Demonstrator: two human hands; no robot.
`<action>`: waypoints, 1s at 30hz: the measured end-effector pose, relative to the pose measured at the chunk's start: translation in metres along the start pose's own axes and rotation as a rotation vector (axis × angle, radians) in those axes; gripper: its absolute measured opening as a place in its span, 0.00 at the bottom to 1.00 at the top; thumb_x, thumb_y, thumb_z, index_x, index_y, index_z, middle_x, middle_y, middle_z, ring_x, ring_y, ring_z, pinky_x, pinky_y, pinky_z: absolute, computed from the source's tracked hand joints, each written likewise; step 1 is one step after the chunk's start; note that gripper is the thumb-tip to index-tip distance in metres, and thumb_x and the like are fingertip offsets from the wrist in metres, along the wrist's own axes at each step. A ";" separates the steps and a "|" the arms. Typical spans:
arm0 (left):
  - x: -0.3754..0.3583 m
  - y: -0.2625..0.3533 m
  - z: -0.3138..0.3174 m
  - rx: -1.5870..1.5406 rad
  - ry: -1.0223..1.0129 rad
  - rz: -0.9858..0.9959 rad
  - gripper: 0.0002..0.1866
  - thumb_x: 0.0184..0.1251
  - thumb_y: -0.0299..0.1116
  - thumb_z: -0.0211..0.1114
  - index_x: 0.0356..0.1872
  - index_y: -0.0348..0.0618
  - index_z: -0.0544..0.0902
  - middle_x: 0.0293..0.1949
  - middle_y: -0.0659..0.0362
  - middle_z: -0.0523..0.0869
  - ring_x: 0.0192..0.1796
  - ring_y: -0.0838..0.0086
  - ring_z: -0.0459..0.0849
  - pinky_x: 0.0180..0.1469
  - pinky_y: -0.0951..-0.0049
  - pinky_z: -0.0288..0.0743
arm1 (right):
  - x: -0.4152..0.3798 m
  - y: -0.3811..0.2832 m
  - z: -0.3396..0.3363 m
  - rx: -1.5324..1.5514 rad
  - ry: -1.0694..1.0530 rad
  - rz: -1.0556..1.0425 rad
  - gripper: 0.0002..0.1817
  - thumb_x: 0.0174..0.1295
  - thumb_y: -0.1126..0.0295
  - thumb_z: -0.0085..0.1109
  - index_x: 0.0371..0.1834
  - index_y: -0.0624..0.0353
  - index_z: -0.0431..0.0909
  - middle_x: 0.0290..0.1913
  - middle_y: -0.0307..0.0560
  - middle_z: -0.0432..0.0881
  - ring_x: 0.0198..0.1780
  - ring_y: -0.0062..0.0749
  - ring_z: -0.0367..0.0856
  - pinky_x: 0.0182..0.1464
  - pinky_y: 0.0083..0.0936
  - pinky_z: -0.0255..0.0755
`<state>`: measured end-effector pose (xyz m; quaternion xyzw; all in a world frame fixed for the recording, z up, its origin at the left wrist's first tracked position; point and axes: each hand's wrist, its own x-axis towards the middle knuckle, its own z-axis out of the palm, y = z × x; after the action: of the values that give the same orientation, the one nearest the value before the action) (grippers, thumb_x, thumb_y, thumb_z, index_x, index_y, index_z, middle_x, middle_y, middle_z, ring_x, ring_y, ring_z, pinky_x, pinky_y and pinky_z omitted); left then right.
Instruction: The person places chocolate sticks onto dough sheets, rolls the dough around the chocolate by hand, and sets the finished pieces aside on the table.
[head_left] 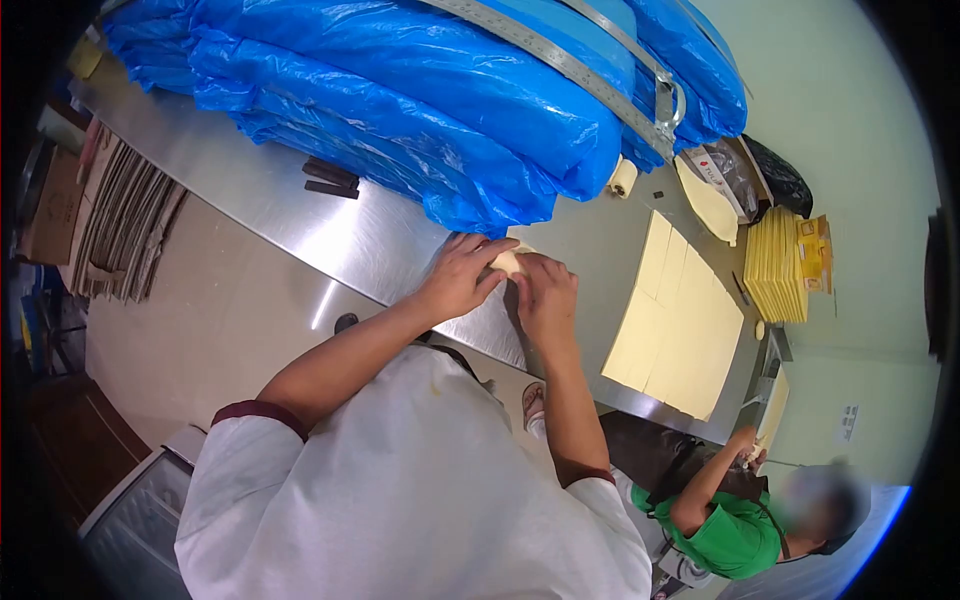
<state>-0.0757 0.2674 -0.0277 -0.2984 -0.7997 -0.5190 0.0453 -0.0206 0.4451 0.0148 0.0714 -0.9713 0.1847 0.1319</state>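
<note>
A small pale piece of dough (508, 262) is held between my two hands at the front part of the steel table (400, 235). My left hand (465, 275) has its fingers and thumb closed on the dough's left side. On the other side, my right hand (543, 295) grips the dough with bent fingers. Just beyond my hands lies the edge of a blue plastic cover (490, 190). To the right, a flat pale dough sheet (675, 310) with cut lines lies on the table.
Dark bars (331, 178) lie at left. A metal ruler (560, 60) crosses the blue cover. Yellow stacked sheets (773, 265) and a box (725, 175) stand far right. A co-worker in green (730, 535) is at lower right. Cardboard (125, 215) stands at left.
</note>
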 end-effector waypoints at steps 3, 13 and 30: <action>-0.010 0.003 0.000 0.012 0.068 0.014 0.25 0.65 0.33 0.68 0.64 0.44 0.79 0.58 0.48 0.79 0.60 0.52 0.76 0.65 0.53 0.67 | 0.018 0.006 0.000 0.001 -0.046 0.038 0.13 0.65 0.71 0.62 0.52 0.55 0.85 0.50 0.46 0.85 0.52 0.45 0.81 0.52 0.41 0.68; -0.012 0.016 0.020 0.397 -0.167 0.176 0.34 0.64 0.33 0.63 0.72 0.31 0.69 0.75 0.45 0.68 0.80 0.56 0.62 0.79 0.49 0.51 | 0.020 0.010 0.003 0.042 0.048 -0.021 0.15 0.66 0.75 0.58 0.55 0.59 0.84 0.49 0.51 0.85 0.50 0.49 0.81 0.52 0.44 0.70; -0.008 0.017 0.054 0.438 -0.067 0.152 0.37 0.64 0.33 0.58 0.74 0.27 0.65 0.78 0.41 0.61 0.83 0.53 0.54 0.82 0.48 0.43 | 0.069 0.041 -0.002 0.422 -0.145 0.266 0.20 0.71 0.76 0.47 0.63 0.65 0.79 0.63 0.67 0.80 0.64 0.60 0.78 0.66 0.43 0.70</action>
<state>-0.0475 0.3151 -0.0421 -0.3579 -0.8696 -0.3179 0.1212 -0.0940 0.4771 0.0224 -0.0181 -0.9191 0.3933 0.0186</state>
